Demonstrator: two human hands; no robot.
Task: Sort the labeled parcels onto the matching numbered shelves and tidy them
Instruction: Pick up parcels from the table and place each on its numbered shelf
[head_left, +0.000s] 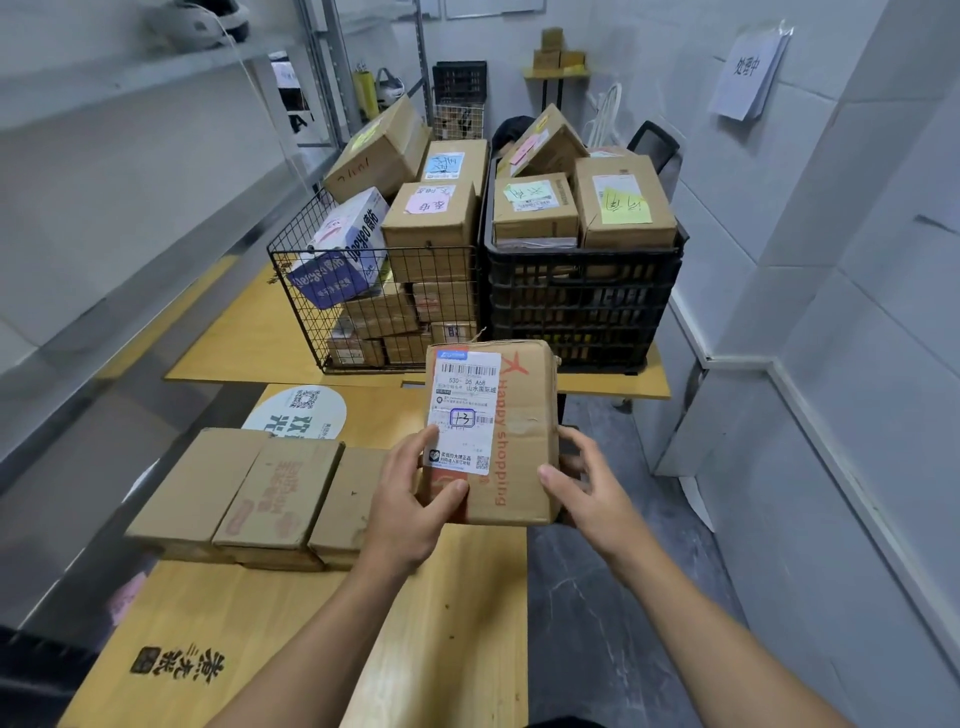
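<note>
both forearms reach out over the wooden surface (457, 623). the left hand (410, 499) grips the parcel (519, 441) at its near left corner, thumb curled onto the top face just below the white label (462, 405). the right hand (587, 488) grips the near right edge, thumb on top, fingers wrapped down the side. the parcel, a brown box printed "happy shopping", is held between them, label up, with a handwritten mark boxed in blue. just left of the left hand, three flat boxes (260, 499) lie side by side on the surface. beyond, a wire basket (363, 291) and a black crate (582, 301) stand side by side, both heaped with labelled cartons. metal shelves (130, 78) run along the left.
</note>
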